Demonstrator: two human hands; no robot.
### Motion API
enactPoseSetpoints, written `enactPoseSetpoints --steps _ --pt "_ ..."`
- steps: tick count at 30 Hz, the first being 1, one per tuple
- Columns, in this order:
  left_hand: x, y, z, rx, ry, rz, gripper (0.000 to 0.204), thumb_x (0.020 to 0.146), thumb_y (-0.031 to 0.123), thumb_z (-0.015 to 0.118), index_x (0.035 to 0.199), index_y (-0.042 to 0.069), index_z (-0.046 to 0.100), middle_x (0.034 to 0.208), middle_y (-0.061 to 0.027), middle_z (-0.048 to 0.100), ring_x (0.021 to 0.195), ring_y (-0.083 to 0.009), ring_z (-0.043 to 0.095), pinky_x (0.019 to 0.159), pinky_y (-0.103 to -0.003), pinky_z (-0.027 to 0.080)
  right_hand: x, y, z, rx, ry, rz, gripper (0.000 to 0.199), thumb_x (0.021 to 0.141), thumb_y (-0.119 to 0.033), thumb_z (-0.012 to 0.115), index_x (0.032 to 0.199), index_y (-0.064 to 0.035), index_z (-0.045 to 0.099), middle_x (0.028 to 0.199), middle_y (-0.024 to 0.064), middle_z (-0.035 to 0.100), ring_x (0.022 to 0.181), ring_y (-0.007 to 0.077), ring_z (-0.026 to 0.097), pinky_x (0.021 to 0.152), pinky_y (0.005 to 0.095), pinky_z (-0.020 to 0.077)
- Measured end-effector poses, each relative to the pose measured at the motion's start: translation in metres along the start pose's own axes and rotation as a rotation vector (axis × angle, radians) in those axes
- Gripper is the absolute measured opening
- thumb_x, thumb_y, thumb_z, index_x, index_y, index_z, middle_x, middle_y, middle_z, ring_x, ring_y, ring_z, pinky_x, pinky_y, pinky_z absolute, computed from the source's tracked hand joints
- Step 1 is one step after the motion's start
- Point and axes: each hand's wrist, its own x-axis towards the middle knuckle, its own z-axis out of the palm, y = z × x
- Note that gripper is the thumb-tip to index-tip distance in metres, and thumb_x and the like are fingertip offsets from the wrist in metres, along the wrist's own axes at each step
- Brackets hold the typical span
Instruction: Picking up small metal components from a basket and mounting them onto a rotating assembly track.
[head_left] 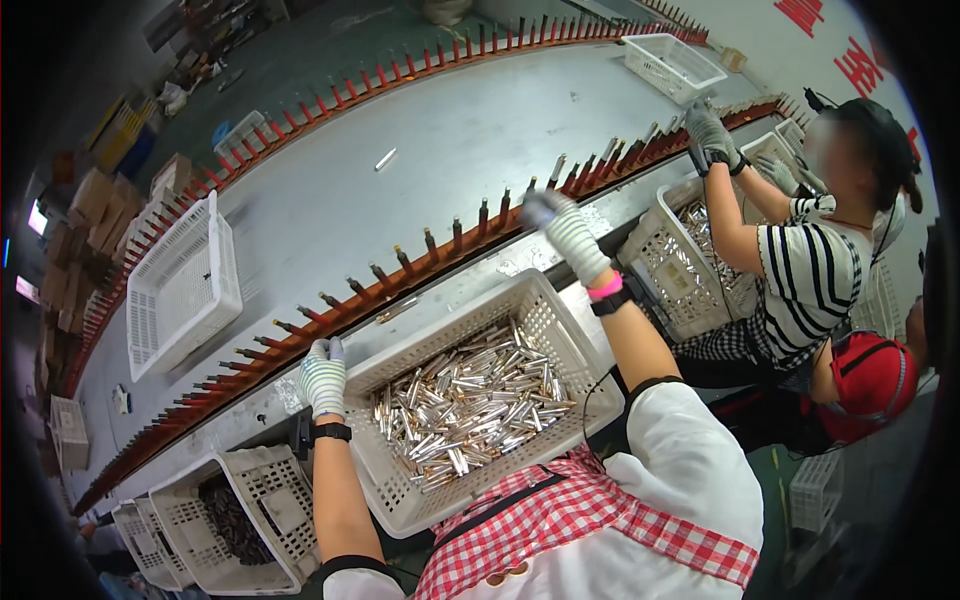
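Observation:
My left hand (pixel 323 378), in a striped knitted glove, is by the near edge of the rail, its fingers drawn together; whether they hold anything is hidden. Stretched out over the rail, my right hand (pixel 570 228) wears a similar glove with grey fingers, and motion smears its fingertips among the upright pins. A brown rail (pixel 440 266) carries a row of dark red pins (pixel 457 236). Right of my hand, several pins have silvery tubes (pixel 557 172) on top. Right in front of me stands a white plastic basket (pixel 532 300) heaped with short silvery metal tubes (pixel 465 400).
A co-worker in a striped shirt (pixel 812 262) reaches to the same rail at the right, beside another basket (pixel 650 250) of tubes. White baskets (pixel 180 290) (pixel 672 68) sit on the grey table (pixel 400 200). One loose tube (pixel 385 159) lies there. A basket of dark pieces (pixel 232 520) is lower left.

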Motion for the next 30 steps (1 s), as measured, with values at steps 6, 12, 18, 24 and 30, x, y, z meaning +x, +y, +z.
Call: enactPoseSetpoints --steps 6,12,18,24,30 --pt "0.004 0.009 0.004 -0.019 -0.019 0.002 0.038 0.092 0.042 0.055 0.1 0.007 0.068 0.092 -0.0175 0.071 0.087 -0.0361 0.067 0.075 -0.044 0.051 0.081 0.076 -0.031 -0.126 0.489 -0.092 0.038 0.089 -0.013 0.063 0.122 0.0032 0.058 0.103 0.0102 0.067 0.087 0.0182 0.059 0.08 0.0314 0.0496" --pt "0.001 -0.002 0.0 -0.026 -0.009 -0.006 0.04 0.092 0.042 0.054 0.102 0.006 0.068 0.094 -0.0176 0.071 0.09 -0.0361 0.067 0.078 -0.044 0.051 0.078 0.042 -0.014 -0.101 0.29 -0.144 0.031 0.091 -0.017 0.065 0.116 0.0026 0.062 0.094 0.01 0.068 0.085 0.0173 0.061 0.08 0.0313 0.0498" --pt "0.005 0.004 0.003 -0.007 -0.012 -0.013 0.04 0.092 0.042 0.055 0.104 0.006 0.068 0.094 -0.0175 0.071 0.091 -0.0354 0.067 0.079 -0.043 0.052 0.08 0.05 -0.033 -0.089 0.954 -0.29 0.019 0.092 -0.007 0.06 0.107 0.0023 0.064 0.096 0.0095 0.068 0.089 0.0155 0.06 0.083 0.0314 0.0496" --pt "0.002 0.009 0.0 -0.011 -0.012 -0.049 0.04 0.091 0.042 0.056 0.105 0.006 0.068 0.094 -0.0173 0.071 0.09 -0.0338 0.068 0.08 -0.042 0.052 0.084 0.065 -0.021 -0.214 0.766 -0.127 0.033 0.091 -0.009 0.062 0.122 0.0017 0.059 0.108 0.0086 0.067 0.096 0.015 0.06 0.087 0.0292 0.0481" --pt "0.004 0.004 0.005 -0.036 -0.069 -0.058 0.041 0.091 0.042 0.055 0.106 0.007 0.068 0.098 -0.0191 0.07 0.092 -0.0362 0.066 0.081 -0.044 0.051 0.095 0.045 -0.027 -0.104 0.687 -0.355 0.029 0.089 -0.006 0.064 0.117 -0.0052 0.063 0.104 0.0093 0.07 0.094 0.019 0.064 0.083 0.0318 0.0513"
